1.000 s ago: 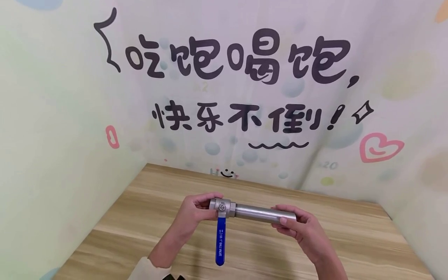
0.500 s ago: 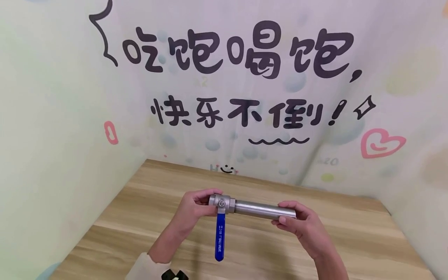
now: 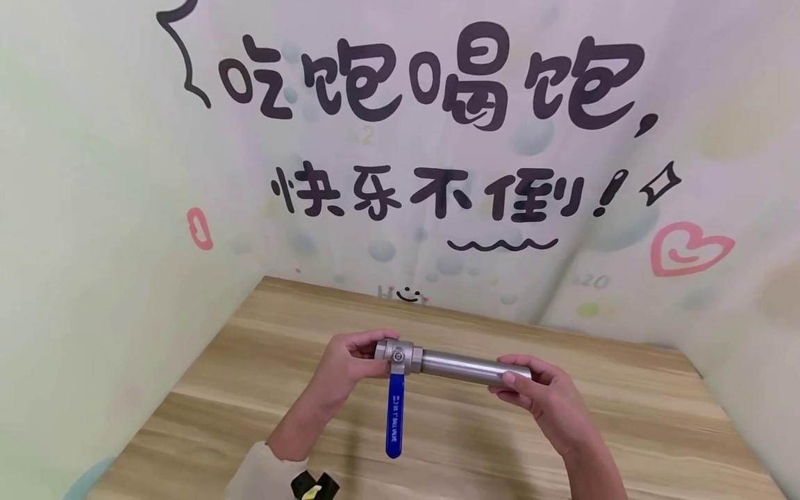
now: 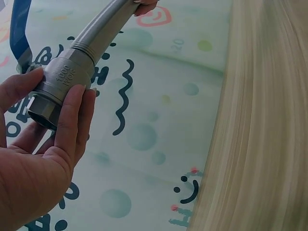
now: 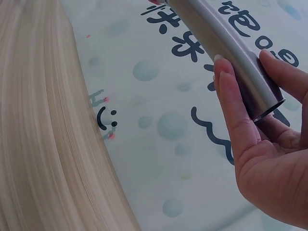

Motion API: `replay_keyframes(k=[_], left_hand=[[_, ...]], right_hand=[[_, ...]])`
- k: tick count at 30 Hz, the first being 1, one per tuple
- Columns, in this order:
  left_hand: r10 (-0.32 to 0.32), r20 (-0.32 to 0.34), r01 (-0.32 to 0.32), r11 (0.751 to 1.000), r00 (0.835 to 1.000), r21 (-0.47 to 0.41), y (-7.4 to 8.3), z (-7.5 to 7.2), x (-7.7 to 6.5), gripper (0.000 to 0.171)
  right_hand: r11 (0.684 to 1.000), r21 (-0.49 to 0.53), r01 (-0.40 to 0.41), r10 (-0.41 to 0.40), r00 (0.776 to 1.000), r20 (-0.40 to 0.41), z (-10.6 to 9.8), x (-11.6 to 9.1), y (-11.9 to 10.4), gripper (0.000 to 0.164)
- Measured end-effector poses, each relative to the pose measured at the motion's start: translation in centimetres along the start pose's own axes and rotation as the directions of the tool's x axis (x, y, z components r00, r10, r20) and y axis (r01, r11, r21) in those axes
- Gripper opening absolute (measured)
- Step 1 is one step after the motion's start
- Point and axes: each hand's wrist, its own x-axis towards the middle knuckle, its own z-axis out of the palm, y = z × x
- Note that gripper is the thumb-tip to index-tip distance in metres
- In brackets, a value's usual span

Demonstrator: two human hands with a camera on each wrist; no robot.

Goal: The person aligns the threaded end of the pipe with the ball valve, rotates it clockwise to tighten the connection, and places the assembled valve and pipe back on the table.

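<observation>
My left hand (image 3: 340, 368) grips the body of a silver ball valve (image 3: 400, 354), thumb on the near side and fingers behind. From the valve a blue lever handle (image 3: 394, 417) points toward me. A plain metal pipe (image 3: 465, 367) extends rightward out of the valve's hex end, the two joined in one line. Around the pipe's free end, my right hand (image 3: 556, 399) pinches with thumb and fingers. Both parts are held up over the wooden table. In the left wrist view, the valve's open hex port (image 4: 43, 111) shows beside the fingers.
A wood-grain table (image 3: 250, 403) spreads beneath the hands. Behind it stands a pale printed curtain (image 3: 350, 257) with large dark characters, and similar pale walls (image 3: 94, 243) rise at the sides. A black object (image 3: 314, 485) sits by the left sleeve (image 3: 265, 472).
The whole view has shifted slightly, with the backdrop and table edge higher in frame. Both hands keep their hold on the valve and pipe, whose pose looks the same.
</observation>
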Motion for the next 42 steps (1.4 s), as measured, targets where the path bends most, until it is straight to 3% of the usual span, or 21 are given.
replay_keyframes(k=[15,24,42], left_hand=[[0.009,0.015,-0.009,1.0,1.0,0.017,0.18,0.13,0.1,0.043],[0.008,0.017,-0.008,0.999,1.0,0.031,0.22,0.12,0.02,0.041],[0.007,0.023,-0.008,1.0,1.0,0.029,0.18,0.01,-0.04,0.042]], right_hand=[[0.995,0.049,-0.091,0.091,0.996,0.004,-0.2,0.01,-0.53,0.019],[0.998,0.054,-0.043,0.038,0.995,0.092,-0.35,-0.24,-0.52,0.034],[0.997,0.049,-0.056,0.053,0.996,0.075,-0.29,-0.22,-0.7,0.026]])
